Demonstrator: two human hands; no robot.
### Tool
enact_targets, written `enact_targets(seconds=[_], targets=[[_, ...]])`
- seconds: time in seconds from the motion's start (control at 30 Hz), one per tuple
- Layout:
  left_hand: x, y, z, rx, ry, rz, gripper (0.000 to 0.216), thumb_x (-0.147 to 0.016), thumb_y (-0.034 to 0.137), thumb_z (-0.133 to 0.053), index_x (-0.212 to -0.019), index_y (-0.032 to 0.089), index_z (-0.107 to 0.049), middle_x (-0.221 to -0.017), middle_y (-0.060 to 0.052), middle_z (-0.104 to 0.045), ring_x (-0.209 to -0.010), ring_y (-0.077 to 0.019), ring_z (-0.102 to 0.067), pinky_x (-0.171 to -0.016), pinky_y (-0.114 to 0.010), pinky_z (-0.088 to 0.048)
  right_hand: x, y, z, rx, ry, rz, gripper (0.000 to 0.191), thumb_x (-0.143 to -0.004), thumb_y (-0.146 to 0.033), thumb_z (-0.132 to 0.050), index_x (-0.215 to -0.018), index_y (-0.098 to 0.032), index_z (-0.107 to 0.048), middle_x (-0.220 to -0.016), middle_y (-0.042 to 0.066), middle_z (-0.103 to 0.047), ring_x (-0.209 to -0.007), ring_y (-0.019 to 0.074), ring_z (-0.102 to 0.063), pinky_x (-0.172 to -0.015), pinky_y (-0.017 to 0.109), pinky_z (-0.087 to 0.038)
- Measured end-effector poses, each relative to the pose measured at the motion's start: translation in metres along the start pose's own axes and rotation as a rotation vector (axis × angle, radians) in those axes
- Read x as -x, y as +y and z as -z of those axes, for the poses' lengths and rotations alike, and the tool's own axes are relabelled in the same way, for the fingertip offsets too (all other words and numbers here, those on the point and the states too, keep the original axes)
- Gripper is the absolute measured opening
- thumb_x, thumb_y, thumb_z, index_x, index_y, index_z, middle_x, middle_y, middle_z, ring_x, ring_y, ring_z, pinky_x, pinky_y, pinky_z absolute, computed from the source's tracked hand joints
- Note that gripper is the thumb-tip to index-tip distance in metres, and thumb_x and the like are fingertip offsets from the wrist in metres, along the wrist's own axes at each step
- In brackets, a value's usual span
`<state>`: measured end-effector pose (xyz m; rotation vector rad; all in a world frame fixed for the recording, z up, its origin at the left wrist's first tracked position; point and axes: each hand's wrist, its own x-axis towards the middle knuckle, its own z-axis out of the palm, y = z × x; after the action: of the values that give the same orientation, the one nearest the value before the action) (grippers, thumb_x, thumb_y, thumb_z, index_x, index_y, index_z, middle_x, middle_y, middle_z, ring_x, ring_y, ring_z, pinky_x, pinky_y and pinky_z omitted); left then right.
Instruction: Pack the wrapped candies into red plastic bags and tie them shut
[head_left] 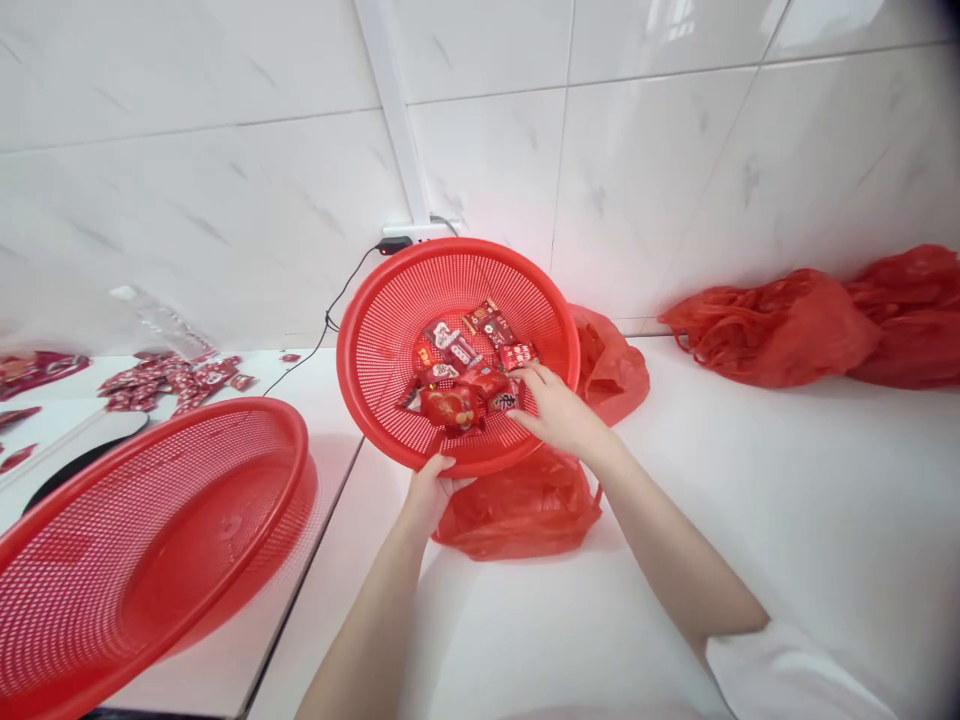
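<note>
A red plastic mesh basket [367, 290] is tilted toward me, with several small wrapped snack packets [450, 407] in red, brown and white gathered at its bottom. My left hand [429, 492] grips the near rim, thumb over the top and the other fingers hidden underneath. Reaching in over the right side, my right hand [559, 412] has its thumb and fingers apart at the edge of the packets. Its fingertips are by a red packet [517, 356]; whether they touch it I cannot tell. Below the basket lies a red plastic bag [517, 512], partly covered by the rim.
A second red mesh basket [289, 425] stands at the left. Behind it are a pile of small red packets [161, 380] and a clear plastic container [169, 325]. More red bags [780, 325] lie along the tiled wall. A black cable [328, 320] runs to a power strip [405, 232].
</note>
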<state>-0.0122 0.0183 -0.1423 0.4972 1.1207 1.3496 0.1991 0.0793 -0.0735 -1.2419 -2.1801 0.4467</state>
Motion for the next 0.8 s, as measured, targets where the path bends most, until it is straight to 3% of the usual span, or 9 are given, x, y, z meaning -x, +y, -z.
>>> enact_targets(seconds=[0.13,0.23,0.33,0.43,0.53,0.63,0.73,0.8], targets=[[0.006,-0.006,-0.005,-0.002,0.001,0.031,0.029,-0.056,0.016,-0.065,-0.084,0.011,-0.065,-0.085,-0.007,-0.073,-0.078,-0.0247,-0.07,-0.067,-0.036,-0.06,-0.004,0.007,-0.019,0.143,-0.052,-0.067,0.089,-0.078,-0.042,-0.068,-0.15,-0.021,-0.021,-0.16,0.015,-0.003,-0.146,0.0344,0.0,-0.111,0.058,-0.024],[0.011,-0.009,-0.01,-0.024,0.021,0.01,0.032,-0.053,0.015,-0.068,-0.084,0.012,-0.063,-0.08,-0.006,-0.073,-0.077,-0.026,-0.07,-0.069,-0.038,-0.06,-0.003,0.008,-0.034,0.192,-0.189,-0.098,0.097,-0.075,-0.041,-0.069,-0.153,-0.023,-0.014,-0.16,0.014,0.001,-0.143,0.0438,0.011,-0.102,0.062,-0.034],[0.013,-0.01,-0.014,-0.034,0.003,-0.018,0.032,-0.054,0.016,-0.069,-0.086,0.012,-0.063,-0.077,-0.004,-0.072,-0.078,-0.0264,-0.071,-0.069,-0.039,-0.06,-0.002,0.007,-0.049,0.245,-0.214,-0.069,0.08,-0.081,-0.026,-0.06,-0.151,-0.023,-0.023,-0.157,0.017,-0.016,-0.142,0.0444,-0.008,-0.091,0.052,-0.047],[0.013,-0.008,-0.015,-0.038,-0.012,-0.021,0.035,-0.055,0.016,-0.068,-0.09,0.012,-0.064,-0.077,-0.004,-0.073,-0.08,-0.0265,-0.071,-0.069,-0.038,-0.06,-0.002,0.009,-0.061,0.203,-0.183,-0.058,0.063,-0.081,-0.014,-0.053,-0.143,-0.021,-0.04,-0.139,0.02,-0.042,-0.128,0.0344,-0.041,-0.089,0.043,-0.049],[0.011,-0.006,-0.014,-0.057,0.009,-0.027,0.034,-0.055,0.017,-0.067,-0.089,0.011,-0.064,-0.077,-0.005,-0.073,-0.076,-0.0247,-0.07,-0.066,-0.036,-0.06,-0.005,0.016,-0.064,0.06,-0.171,-0.063,0.044,-0.08,-0.012,-0.055,-0.124,-0.018,-0.06,-0.113,0.016,-0.062,-0.106,0.0275,-0.059,-0.087,0.037,-0.048],[0.008,-0.004,-0.011,-0.069,0.019,-0.018,0.028,-0.056,0.019,-0.066,-0.083,0.01,-0.064,-0.077,-0.006,-0.073,-0.073,-0.0231,-0.07,-0.062,-0.033,-0.06,-0.011,0.023,-0.059,-0.027,-0.153,-0.075,0.029,-0.084,-0.017,-0.056,-0.111,-0.019,-0.066,-0.098,0.008,-0.07,-0.09,0.0192,-0.066,-0.082,0.028,-0.048],[0.006,-0.002,-0.007,-0.071,0.014,-0.003,0.027,-0.057,0.019,-0.065,-0.083,0.01,-0.065,-0.083,-0.007,-0.074,-0.076,-0.0225,-0.069,-0.062,-0.031,-0.059,-0.015,0.026,-0.048,-0.147,-0.069,-0.12,0.034,-0.087,-0.032,-0.058,-0.119,-0.019,-0.061,-0.102,0.005,-0.071,-0.091,0.0167,-0.066,-0.082,0.025,-0.048],[0.004,-0.002,-0.004,-0.073,0.014,0.01,0.029,-0.059,0.019,-0.064,-0.087,0.011,-0.066,-0.088,-0.008,-0.074,-0.08,-0.0223,-0.069,-0.062,-0.03,-0.059,-0.016,0.024,-0.04,-0.274,-0.004,-0.166,0.038,-0.085,-0.045,-0.059,-0.111,-0.017,-0.065,-0.093,0.004,-0.072,-0.084,0.0183,-0.066,-0.078,0.027,-0.048]])
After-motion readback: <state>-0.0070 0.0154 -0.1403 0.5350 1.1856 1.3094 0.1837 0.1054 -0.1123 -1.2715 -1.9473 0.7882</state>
